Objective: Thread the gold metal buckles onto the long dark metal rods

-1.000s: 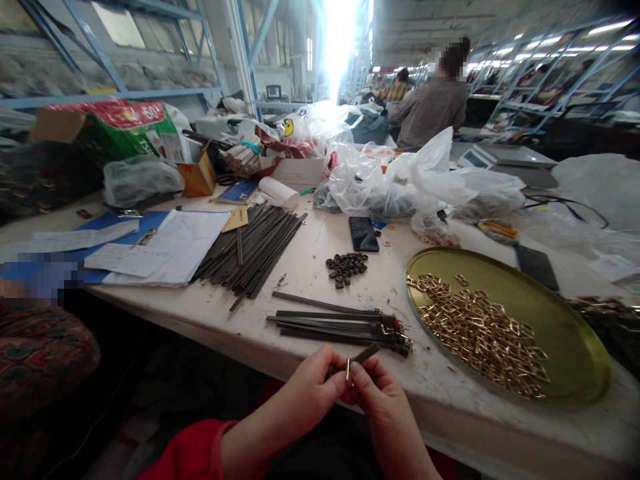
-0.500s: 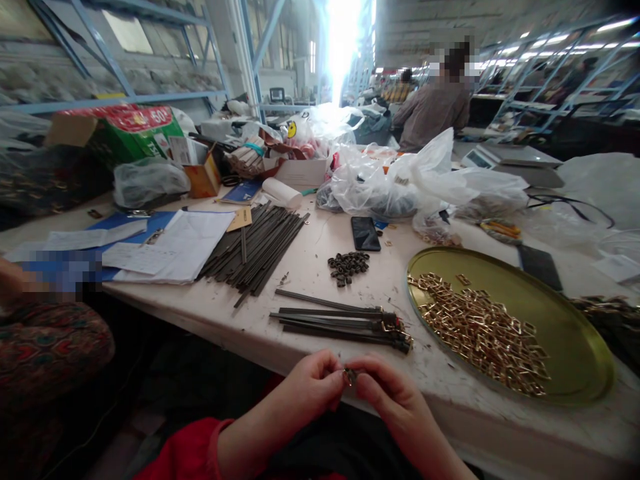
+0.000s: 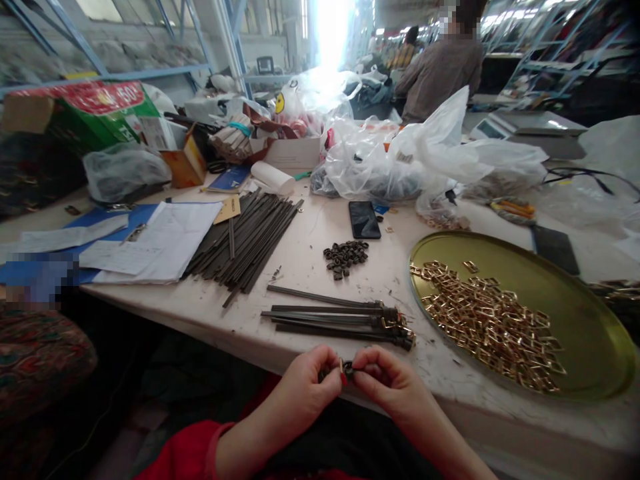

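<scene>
My left hand (image 3: 315, 380) and my right hand (image 3: 383, 379) meet at the table's front edge, fingers pinched around a small dark strap piece with a gold buckle (image 3: 344, 368). Much of that piece is hidden by my fingers. Just beyond my hands lie several dark straps (image 3: 325, 319) with gold buckles at their right ends. A small pile of dark loops (image 3: 345, 258) sits behind them. On the right, a round gold-coloured tray (image 3: 595, 333) holds a heap of gold buckles (image 3: 490, 320). Many loose dark strips (image 3: 255, 240) are stacked to the left.
Papers (image 3: 165, 240) lie on a blue folder at the left. A phone (image 3: 365, 220) rests behind the loops, with plastic bags (image 3: 380, 160) beyond it. Patterned fabric (image 3: 45, 367) shows at the lower left. A person (image 3: 443, 67) is in the background.
Both hands have shifted slightly on the small piece, and a gold edge and a red spot now show between them. The camera view has tilted down a little.
</scene>
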A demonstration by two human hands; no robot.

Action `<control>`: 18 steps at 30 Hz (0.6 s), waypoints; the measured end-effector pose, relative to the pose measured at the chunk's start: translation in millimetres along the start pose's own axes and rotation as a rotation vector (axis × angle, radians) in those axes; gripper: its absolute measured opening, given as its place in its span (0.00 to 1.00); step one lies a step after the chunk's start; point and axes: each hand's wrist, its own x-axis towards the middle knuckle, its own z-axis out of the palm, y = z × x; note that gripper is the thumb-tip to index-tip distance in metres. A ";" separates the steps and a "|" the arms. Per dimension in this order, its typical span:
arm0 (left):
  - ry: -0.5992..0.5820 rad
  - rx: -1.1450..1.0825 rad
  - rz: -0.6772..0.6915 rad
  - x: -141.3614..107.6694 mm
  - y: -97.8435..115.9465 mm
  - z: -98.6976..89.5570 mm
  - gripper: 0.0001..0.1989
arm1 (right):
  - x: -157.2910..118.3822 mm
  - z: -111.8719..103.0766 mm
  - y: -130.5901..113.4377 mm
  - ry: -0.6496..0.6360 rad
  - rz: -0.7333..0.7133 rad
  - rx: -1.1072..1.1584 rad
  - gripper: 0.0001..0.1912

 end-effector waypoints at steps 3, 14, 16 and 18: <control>-0.003 0.051 0.002 2.0 1.0 0.9 0.06 | 1.3 1.5 1.1 0.090 -0.093 -0.172 0.02; -0.009 0.000 0.041 1.3 -3.0 4.5 0.09 | -7.1 10.7 4.4 0.232 -0.508 -0.691 0.08; -0.005 -0.011 0.055 0.2 -1.3 5.0 0.10 | -10.6 12.1 5.2 0.235 -0.584 -0.750 0.11; -0.033 -0.035 0.059 -1.9 2.2 4.2 0.09 | -12.6 12.9 6.4 0.262 -0.645 -0.788 0.11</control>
